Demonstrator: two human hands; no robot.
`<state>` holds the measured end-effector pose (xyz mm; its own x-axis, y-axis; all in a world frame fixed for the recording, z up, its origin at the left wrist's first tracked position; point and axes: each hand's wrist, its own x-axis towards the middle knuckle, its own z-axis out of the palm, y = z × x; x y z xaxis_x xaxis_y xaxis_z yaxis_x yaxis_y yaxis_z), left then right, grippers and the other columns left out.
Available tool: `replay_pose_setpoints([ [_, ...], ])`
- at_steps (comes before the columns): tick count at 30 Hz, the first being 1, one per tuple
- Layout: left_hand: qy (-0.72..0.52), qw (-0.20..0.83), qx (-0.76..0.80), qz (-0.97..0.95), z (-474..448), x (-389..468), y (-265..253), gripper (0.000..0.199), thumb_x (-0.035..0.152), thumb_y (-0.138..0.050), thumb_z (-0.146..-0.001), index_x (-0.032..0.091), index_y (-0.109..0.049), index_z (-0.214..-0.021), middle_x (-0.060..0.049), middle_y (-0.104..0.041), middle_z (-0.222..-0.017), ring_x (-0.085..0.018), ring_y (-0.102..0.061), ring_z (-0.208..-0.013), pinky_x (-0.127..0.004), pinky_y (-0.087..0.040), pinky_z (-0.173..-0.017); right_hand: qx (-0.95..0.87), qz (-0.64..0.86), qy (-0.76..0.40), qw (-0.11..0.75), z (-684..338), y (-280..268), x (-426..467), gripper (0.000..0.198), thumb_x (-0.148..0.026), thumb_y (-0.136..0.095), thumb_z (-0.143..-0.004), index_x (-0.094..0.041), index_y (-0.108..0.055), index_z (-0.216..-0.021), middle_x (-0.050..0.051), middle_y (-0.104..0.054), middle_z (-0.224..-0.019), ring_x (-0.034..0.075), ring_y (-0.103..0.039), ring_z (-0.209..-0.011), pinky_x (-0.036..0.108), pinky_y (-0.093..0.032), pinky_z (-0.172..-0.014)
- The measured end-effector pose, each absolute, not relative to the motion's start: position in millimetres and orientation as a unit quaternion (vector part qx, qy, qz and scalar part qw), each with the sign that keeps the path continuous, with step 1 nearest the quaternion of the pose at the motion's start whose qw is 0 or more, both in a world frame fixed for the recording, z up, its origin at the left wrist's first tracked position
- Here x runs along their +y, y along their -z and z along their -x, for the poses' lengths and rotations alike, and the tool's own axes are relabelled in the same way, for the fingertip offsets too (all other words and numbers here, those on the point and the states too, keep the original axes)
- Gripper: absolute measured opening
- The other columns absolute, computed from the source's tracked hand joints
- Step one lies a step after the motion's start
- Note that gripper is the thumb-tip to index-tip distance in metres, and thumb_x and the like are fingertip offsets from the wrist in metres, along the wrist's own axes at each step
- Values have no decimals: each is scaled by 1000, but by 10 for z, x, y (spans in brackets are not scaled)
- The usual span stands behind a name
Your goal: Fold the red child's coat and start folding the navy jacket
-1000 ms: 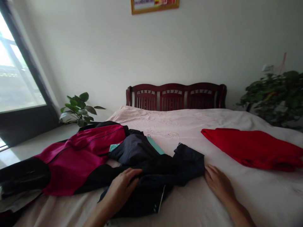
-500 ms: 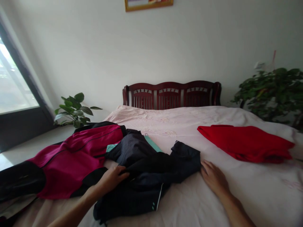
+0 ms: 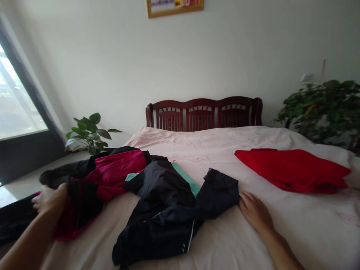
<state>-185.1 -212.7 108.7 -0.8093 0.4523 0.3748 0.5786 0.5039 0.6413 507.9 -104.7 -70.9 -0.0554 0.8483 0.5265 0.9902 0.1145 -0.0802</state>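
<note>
A dark navy jacket [image 3: 165, 213] with teal lining lies crumpled in the middle of the pale pink bed [image 3: 213, 146]. My right hand [image 3: 254, 213] rests flat on the sheet, fingertips touching the jacket's right edge. To the left, my left hand [image 3: 49, 198] grips the bunched magenta and black jacket [image 3: 112, 174] near the bed's left edge. A folded red garment [image 3: 292, 168] lies at the right, apart from both hands.
A dark wooden headboard [image 3: 204, 112] stands against the white wall. One potted plant [image 3: 88, 133] sits on the floor at the left by the window [image 3: 17, 112]. A larger plant [image 3: 326, 108] stands at the right. A framed picture [image 3: 174, 6] hangs above.
My left hand left the navy jacket, moved far left and took hold of the magenta jacket, bunching it toward the left edge. My right hand stayed in place.
</note>
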Motion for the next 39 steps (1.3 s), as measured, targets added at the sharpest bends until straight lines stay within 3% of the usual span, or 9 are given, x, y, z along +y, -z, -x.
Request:
replay_pose_setpoints([
  [3,305,144,-889,311,1794,-2160,-598,65,44,-40,-95,5,-35,-147,-30,-38,-149,-51,-35,-138,-67,-37,-104,-704,657,150,222,-5049,677,-1065,43,-25,-37,-92,-14,-68,-119,14,-66,-128,29,-60,-120,44,-46,-102],
  [7,166,168,-872,429,1712,-2092,-202,56,26,-29,-99,2,-34,-150,-32,-44,-144,-44,-46,-133,-56,-40,-105,-704,659,151,216,-5046,660,-1076,42,-24,-37,-92,-14,-68,-120,14,-66,-128,28,-61,-119,43,-47,-102],
  [10,167,169,-882,406,1661,-2048,-207,52,22,-36,-96,5,-43,-145,-29,-50,-140,-44,-48,-132,-57,-44,-100,-708,654,156,218,-5064,674,-1068,42,-24,-37,-93,-14,-68,-119,14,-66,-128,27,-61,-119,43,-47,-102],
  [14,212,270,-821,457,1392,-1961,-308,49,23,-39,-96,9,-49,-142,-23,-38,-153,-40,-25,-147,-60,-31,-112,-710,650,155,221,-5068,673,-1067,42,-25,-37,-93,-14,-68,-119,14,-66,-128,28,-61,-119,43,-47,-102],
  [16,229,290,-755,542,1166,-1874,-244,49,28,-40,-96,11,-52,-141,-19,-40,-154,-36,-23,-149,-55,-28,-117,-709,651,153,224,-5061,665,-1072,42,-24,-38,-92,-15,-69,-119,14,-66,-127,28,-61,-118,43,-47,-101],
  [21,220,191,-699,653,708,-1574,324,47,35,-43,-94,19,-61,-135,-13,-54,-145,-32,-36,-144,-51,-38,-113,-707,650,157,231,-5063,677,-1077,41,-24,-39,-92,-15,-69,-118,14,-67,-127,28,-62,-117,43,-47,-101],
  [26,239,149,-680,677,740,-1395,776,50,33,-41,-92,14,-64,-132,-16,-55,-143,-34,-38,-143,-52,-37,-115,-711,644,165,231,-5076,700,-1073,40,-25,-38,-93,-16,-69,-117,13,-67,-127,28,-62,-117,44,-48,-101],
  [39,264,125,-659,693,938,-1497,890,48,38,-43,-91,21,-66,-129,-11,-59,-141,-33,-46,-138,-51,-43,-112,-708,649,158,227,-5043,652,-1093,40,-23,-39,-93,-15,-69,-118,14,-66,-128,28,-61,-118,44,-47,-103],
])
